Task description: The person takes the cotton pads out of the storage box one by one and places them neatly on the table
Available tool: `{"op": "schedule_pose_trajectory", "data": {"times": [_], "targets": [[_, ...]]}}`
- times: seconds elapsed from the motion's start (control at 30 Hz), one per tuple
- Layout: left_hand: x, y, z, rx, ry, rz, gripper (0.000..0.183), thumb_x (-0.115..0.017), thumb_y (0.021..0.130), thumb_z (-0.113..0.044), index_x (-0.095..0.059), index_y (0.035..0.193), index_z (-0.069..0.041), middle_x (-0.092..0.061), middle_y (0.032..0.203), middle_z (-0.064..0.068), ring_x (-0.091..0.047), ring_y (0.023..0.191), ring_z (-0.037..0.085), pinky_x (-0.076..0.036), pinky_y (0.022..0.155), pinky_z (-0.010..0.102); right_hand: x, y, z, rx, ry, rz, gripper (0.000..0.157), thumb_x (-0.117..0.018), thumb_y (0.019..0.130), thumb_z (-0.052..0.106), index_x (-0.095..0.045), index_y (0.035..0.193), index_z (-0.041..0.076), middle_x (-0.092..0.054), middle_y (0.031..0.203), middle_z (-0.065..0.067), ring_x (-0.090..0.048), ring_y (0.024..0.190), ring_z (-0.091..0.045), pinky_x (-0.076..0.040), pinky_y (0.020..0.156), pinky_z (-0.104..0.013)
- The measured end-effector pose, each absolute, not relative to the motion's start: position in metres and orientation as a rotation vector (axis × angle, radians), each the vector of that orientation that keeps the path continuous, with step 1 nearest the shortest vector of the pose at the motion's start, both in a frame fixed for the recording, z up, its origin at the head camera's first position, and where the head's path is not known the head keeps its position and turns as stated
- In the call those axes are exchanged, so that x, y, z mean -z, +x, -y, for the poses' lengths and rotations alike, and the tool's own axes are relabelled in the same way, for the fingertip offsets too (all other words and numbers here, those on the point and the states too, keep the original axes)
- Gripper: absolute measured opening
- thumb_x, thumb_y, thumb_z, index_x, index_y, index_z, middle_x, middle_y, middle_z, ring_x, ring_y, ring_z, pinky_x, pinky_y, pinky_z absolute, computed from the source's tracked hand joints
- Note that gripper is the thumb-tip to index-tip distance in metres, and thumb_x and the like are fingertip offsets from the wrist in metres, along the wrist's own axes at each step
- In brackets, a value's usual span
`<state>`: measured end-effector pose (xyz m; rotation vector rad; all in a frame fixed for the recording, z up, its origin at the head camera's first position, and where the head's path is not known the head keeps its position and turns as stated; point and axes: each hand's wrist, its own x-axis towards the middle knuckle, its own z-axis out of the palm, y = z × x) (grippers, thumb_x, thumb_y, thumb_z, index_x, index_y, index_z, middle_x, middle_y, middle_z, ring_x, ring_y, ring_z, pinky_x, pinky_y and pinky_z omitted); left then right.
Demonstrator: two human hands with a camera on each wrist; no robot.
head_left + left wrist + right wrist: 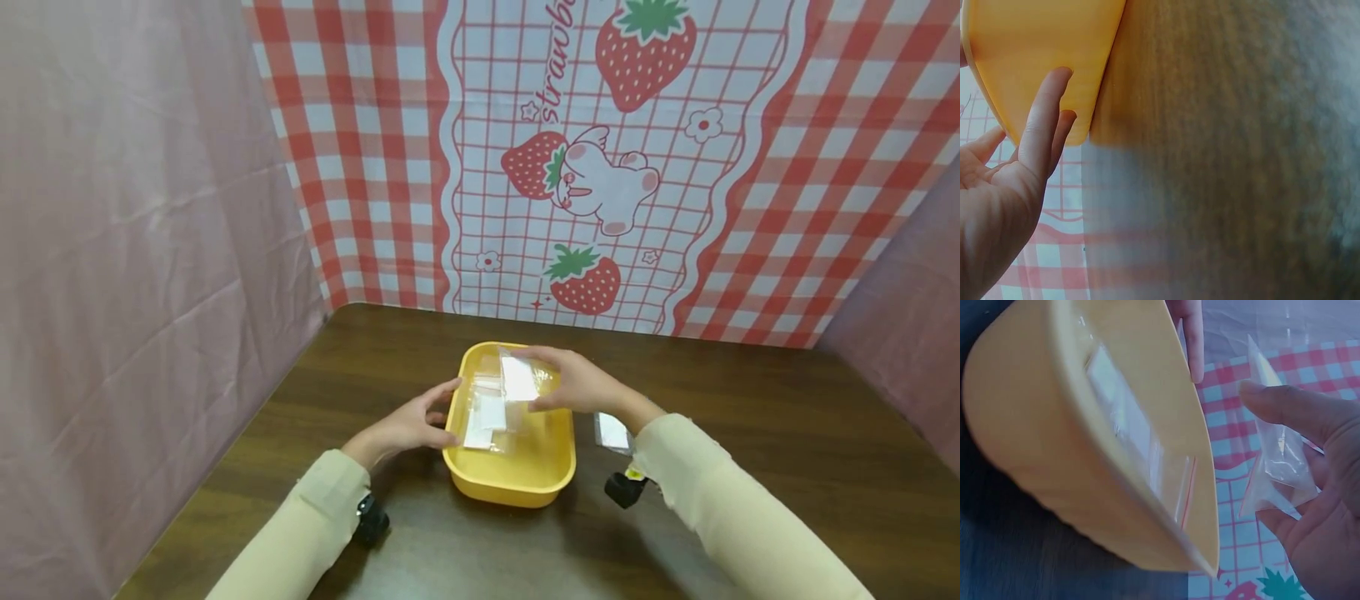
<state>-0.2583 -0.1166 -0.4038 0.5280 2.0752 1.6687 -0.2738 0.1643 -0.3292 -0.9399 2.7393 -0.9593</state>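
- With left hand (407, 425) loosely spread, gripping nothing, beside yellow tub (513, 493)
- Pinching clear zip bag (517, 377) over tub with right hand (581, 383)
- In head view only: loose bag (613, 433) on worktop (750, 417)
- Clear only in right wrist view: red seal (1189, 494) inside tub

Through the head feed I see a dark wood-grained table (757, 408), with a red-and-white checked cloth (390, 158) hanging behind it. I make out printed strawberries (647, 62), flowers (704, 125) and a sideways cartoon animal (607, 179) on it. Pinkish drapes (157, 267) flank the table left and right.
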Motion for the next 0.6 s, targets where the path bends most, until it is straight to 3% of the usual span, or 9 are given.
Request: {"op": "schedule_pose_trajectory", "data": {"times": [0.23, 0.6], "targets": [[0.404, -0.259, 0.116, -1.667, 0.521, -2.078, 0.091, -0.072, 0.075, -0.002, -0.021, 0.149, -0.013, -0.024, 0.144, 0.02, -0.046, 0.116, 0.034, -0.049, 0.082, 0.036, 0.325, -0.263, -0.186, 1.062, -1.024, -2.781, 0.074, -0.08, 0.073, 0.023, -0.046, 0.138, 0.015, -0.043, 0.14, -0.002, -0.037, 0.129, -0.028, -0.031, 0.1, -0.053], [0.403, -0.258, 0.115, -1.646, 0.475, -2.104, 0.09, -0.073, 0.075, -0.003, -0.023, 0.149, -0.015, -0.026, 0.143, 0.018, -0.046, 0.116, 0.033, -0.049, 0.082, 0.036, 0.33, -0.253, -0.228, 1.092, -0.929, -2.855, 0.075, -0.079, 0.074, 0.019, -0.043, 0.139, 0.016, -0.039, 0.144, -0.003, -0.032, 0.132, -0.029, -0.031, 0.1, -0.054]]}}
